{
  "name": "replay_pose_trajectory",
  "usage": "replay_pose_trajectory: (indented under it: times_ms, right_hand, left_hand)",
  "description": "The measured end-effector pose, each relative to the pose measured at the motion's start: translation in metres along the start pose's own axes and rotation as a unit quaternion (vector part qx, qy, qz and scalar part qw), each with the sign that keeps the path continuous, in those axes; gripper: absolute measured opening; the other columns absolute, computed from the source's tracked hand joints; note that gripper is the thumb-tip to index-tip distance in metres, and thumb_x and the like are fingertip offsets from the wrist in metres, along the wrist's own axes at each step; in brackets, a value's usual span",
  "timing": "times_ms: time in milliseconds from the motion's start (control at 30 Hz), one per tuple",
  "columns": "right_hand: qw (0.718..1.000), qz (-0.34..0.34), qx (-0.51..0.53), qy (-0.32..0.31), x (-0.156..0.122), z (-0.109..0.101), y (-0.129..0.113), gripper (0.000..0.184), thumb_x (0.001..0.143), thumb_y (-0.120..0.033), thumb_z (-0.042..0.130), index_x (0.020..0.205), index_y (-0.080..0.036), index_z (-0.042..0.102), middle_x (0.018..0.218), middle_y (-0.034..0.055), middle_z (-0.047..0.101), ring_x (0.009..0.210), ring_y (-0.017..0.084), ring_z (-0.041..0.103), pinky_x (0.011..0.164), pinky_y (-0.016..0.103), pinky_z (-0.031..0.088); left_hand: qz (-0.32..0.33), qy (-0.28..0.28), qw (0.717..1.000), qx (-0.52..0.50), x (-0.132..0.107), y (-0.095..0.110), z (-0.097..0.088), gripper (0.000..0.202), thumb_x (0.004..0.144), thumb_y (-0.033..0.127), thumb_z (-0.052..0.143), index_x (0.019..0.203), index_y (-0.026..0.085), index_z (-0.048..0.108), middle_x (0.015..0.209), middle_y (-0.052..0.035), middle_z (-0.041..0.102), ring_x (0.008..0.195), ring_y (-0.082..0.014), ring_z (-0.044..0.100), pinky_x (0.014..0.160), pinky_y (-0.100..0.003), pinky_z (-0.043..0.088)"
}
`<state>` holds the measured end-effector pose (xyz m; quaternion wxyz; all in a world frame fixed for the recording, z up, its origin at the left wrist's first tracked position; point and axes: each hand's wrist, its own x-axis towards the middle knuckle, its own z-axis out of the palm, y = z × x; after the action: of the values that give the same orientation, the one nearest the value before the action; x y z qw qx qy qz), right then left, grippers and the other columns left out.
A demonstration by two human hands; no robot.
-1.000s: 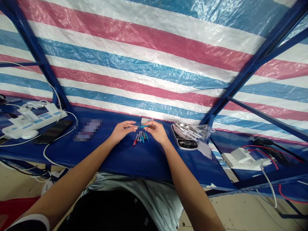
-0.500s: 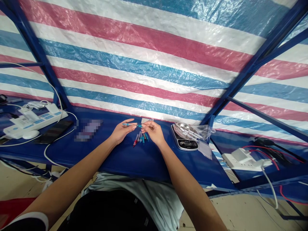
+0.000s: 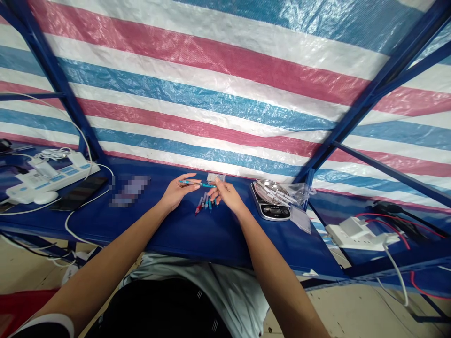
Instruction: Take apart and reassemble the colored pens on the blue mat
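A slim pen [image 3: 206,185] with blue ends is held nearly level above the table. My left hand [image 3: 177,191] grips its left part between thumb and fingers. At the pen's right end is my right hand [image 3: 225,193], thumb and fingers apart; whether they touch the tip I cannot make out. Several pens [image 3: 204,202], red, blue and dark, lie in a loose bunch below, partly covered by the right fingers. Behind the hands sits a small clear packet [image 3: 212,177].
On the right stands a kitchen scale [image 3: 275,212] with a metal bowl and bagged white pieces. A power strip [image 3: 52,177], a dark phone [image 3: 79,193] and white cables lie at left. A striped sheet [image 3: 211,94] hangs behind the blue table [image 3: 197,239].
My right hand has loosened from its pinch at the pen's right end and spread its fingers, uncovering more of the pen. My left hand has hardly moved.
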<state>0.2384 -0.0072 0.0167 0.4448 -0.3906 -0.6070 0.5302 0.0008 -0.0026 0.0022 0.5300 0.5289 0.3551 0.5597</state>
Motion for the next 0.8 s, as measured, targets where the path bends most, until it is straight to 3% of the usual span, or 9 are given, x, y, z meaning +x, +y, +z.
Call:
replay_pose_trajectory:
  times_ms: [100, 200, 267, 333, 400, 467, 533, 667, 800]
  right_hand:
    - [0.999, -0.051, 0.004, 0.006, -0.001, -0.001, -0.001, 0.055, 0.078, -0.061, 0.091, 0.112, -0.022, 0.071, 0.087, 0.0037, 0.080, 0.068, 0.018, 0.074, 0.052, 0.025, 0.057]
    - [1.000, -0.028, -0.007, 0.002, 0.000, -0.003, -0.001, 0.049, 0.086, -0.068, 0.080, 0.092, -0.020, 0.071, 0.079, 0.0053, 0.078, 0.062, 0.017, 0.072, 0.047, 0.024, 0.053]
    - [1.000, -0.009, 0.003, 0.001, 0.000, -0.005, -0.001, 0.052, 0.089, -0.070, 0.076, 0.097, -0.019, 0.071, 0.083, 0.0067, 0.079, 0.062, 0.017, 0.073, 0.045, 0.023, 0.051]
    - [1.000, -0.023, 0.008, -0.008, -0.001, -0.006, -0.001, 0.054, 0.080, -0.064, 0.088, 0.108, -0.020, 0.072, 0.089, 0.0055, 0.081, 0.068, 0.018, 0.075, 0.049, 0.023, 0.054]
    - [0.999, -0.029, -0.002, -0.019, -0.001, -0.007, -0.001, 0.054, 0.076, -0.059, 0.093, 0.106, -0.020, 0.073, 0.087, 0.0048, 0.080, 0.070, 0.018, 0.075, 0.052, 0.023, 0.056]
    - [1.000, 0.007, -0.013, -0.026, -0.002, -0.007, -0.001, 0.052, 0.085, -0.067, 0.083, 0.095, -0.017, 0.073, 0.076, 0.0061, 0.078, 0.062, 0.017, 0.073, 0.048, 0.023, 0.052]
    - [0.999, 0.033, -0.008, -0.030, -0.002, -0.006, -0.001, 0.054, 0.090, -0.070, 0.076, 0.098, -0.017, 0.072, 0.076, 0.0071, 0.078, 0.059, 0.017, 0.072, 0.045, 0.023, 0.050]
    - [1.000, -0.021, 0.005, -0.020, -0.003, -0.007, -0.001, 0.052, 0.079, -0.057, 0.091, 0.109, -0.020, 0.070, 0.089, 0.0044, 0.080, 0.067, 0.016, 0.073, 0.053, 0.024, 0.055]
    - [0.999, -0.033, 0.005, 0.004, -0.001, -0.012, 0.001, 0.047, 0.080, -0.054, 0.089, 0.106, -0.019, 0.071, 0.089, 0.0046, 0.079, 0.070, 0.017, 0.073, 0.055, 0.025, 0.055]
  left_hand:
    - [-0.001, -0.004, 1.000, 0.000, 0.000, 0.000, 0.000, 0.078, 0.067, 0.039, 0.103, 0.136, 0.019, 0.073, 0.122, -0.0162, 0.082, 0.118, -0.0342, 0.077, 0.117, -0.056, 0.052]
    - [-0.001, -0.008, 1.000, -0.004, 0.000, -0.001, 0.000, 0.077, 0.067, 0.038, 0.103, 0.135, 0.018, 0.073, 0.121, -0.0157, 0.082, 0.117, -0.0335, 0.078, 0.118, -0.055, 0.052]
    - [-0.001, -0.009, 1.000, -0.005, 0.000, -0.001, 0.000, 0.077, 0.067, 0.038, 0.103, 0.135, 0.018, 0.074, 0.121, -0.0153, 0.082, 0.117, -0.0332, 0.078, 0.118, -0.055, 0.052]
    - [-0.001, -0.009, 1.000, -0.003, 0.000, -0.001, 0.000, 0.078, 0.066, 0.039, 0.104, 0.135, 0.018, 0.074, 0.122, -0.0153, 0.082, 0.117, -0.0334, 0.078, 0.118, -0.055, 0.052]
    - [-0.002, -0.008, 1.000, -0.002, 0.000, -0.001, 0.000, 0.077, 0.065, 0.040, 0.104, 0.133, 0.018, 0.074, 0.121, -0.0153, 0.083, 0.116, -0.0337, 0.078, 0.118, -0.055, 0.052]
    - [-0.001, -0.008, 1.000, -0.002, 0.000, -0.001, 0.000, 0.076, 0.065, 0.039, 0.104, 0.132, 0.018, 0.075, 0.119, -0.0151, 0.083, 0.116, -0.0336, 0.078, 0.118, -0.056, 0.052]
    - [0.001, -0.008, 1.000, -0.002, 0.000, -0.002, 0.000, 0.074, 0.066, 0.038, 0.104, 0.131, 0.018, 0.075, 0.119, -0.0147, 0.083, 0.115, -0.0331, 0.078, 0.118, -0.056, 0.052]
    - [-0.003, -0.009, 1.000, 0.006, 0.000, -0.003, 0.001, 0.076, 0.066, 0.039, 0.103, 0.134, 0.019, 0.075, 0.122, -0.0147, 0.082, 0.116, -0.0334, 0.078, 0.118, -0.055, 0.052]
    - [-0.009, -0.024, 0.999, 0.032, 0.000, -0.001, -0.003, 0.080, 0.072, 0.044, 0.100, 0.143, 0.021, 0.071, 0.131, -0.0152, 0.079, 0.125, -0.0352, 0.074, 0.118, -0.055, 0.051]
